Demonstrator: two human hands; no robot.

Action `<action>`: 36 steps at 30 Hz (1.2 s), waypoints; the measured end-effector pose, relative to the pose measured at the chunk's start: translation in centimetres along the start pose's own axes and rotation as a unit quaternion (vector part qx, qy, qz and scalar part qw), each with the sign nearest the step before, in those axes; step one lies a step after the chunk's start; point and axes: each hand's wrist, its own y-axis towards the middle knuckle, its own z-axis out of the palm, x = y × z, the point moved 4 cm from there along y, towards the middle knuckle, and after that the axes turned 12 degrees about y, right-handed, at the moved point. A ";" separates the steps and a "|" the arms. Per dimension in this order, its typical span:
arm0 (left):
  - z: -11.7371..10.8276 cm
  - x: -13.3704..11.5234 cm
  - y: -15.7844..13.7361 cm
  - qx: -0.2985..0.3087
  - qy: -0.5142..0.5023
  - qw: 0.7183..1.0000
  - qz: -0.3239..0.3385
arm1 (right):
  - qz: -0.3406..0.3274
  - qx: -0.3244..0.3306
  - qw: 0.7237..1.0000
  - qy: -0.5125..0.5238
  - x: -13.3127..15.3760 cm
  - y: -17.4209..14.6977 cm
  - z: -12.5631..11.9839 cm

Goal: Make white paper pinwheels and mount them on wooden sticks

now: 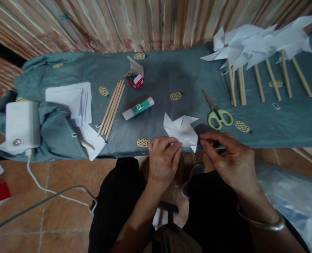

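Note:
A white folded-paper pinwheel lies near the front edge of the cloth-covered table. My left hand pinches its lower left edge between thumb and fingers. Just right of the pinwheel, my right hand has thumb and index finger brought together; whatever is between the tips is too small to make out. Green-handled scissors lie beyond my right hand. A glue stick rests to the left of the pinwheel. Farther back stands an open red and white box of small metal pins.
Several wooden sticks lie side by side left of the glue stick. Paper sheets and a white device with a cable occupy the left end. Several stick-mounted pinwheels are heaped at back right. A pleated curtain hangs behind.

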 end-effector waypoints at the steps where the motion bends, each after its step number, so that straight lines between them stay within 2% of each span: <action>1: 0.0 0.0 0.0 0.000 -0.002 1.000 -0.001 | -0.018 0.002 1.000 0.012 0.1 0.0 0.1; 5: -0.1 0.0 0.0 -0.003 -0.006 1.000 0.001 | -0.052 0.014 0.997 0.050 0.3 0.2 0.6; 15: 0.0 0.2 0.0 0.015 -0.011 1.000 -0.005 | -0.036 0.023 0.995 0.090 0.0 0.5 1.5; 27: -0.3 0.0 -0.1 -0.032 -0.031 0.999 0.005 | -0.032 0.006 0.995 0.091 0.2 1.2 2.6; 36: -0.3 -0.1 -0.2 -0.043 -0.052 0.997 0.022 | -0.040 0.001 0.997 0.068 0.0 1.5 3.2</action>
